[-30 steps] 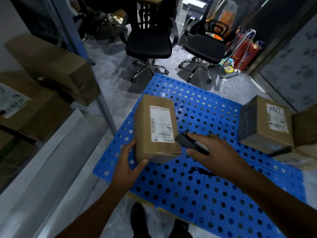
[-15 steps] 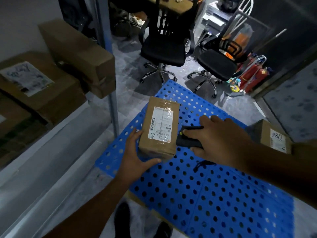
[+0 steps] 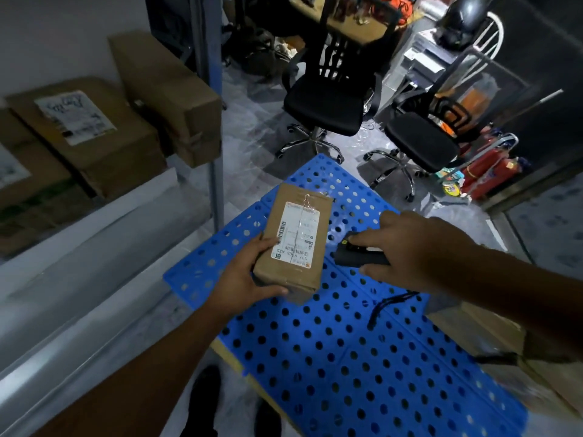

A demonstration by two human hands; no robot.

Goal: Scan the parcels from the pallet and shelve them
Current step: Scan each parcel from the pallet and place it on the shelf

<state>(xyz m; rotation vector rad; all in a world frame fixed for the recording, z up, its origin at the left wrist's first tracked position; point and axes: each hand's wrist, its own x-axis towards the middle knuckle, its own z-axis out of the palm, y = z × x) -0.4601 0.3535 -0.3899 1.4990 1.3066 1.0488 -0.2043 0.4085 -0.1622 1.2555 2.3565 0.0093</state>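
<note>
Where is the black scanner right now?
In the head view, the black scanner is in the right hand, right of centre, just right of the brown parcel that the left hand holds over the blue pallet.

Place: a small parcel storeroom sharing its floor with an office.
9 o'clock: metal shelf holding taped cardboard boxes, one with a shipping label.
6 o'clock: blue perforated pallet on the floor.
Centre: labelled parcel beside a handheld scanner.
12 to 1 o'clock: black office chairs, a table.
2 o'clock: red fire extinguishers.
</note>
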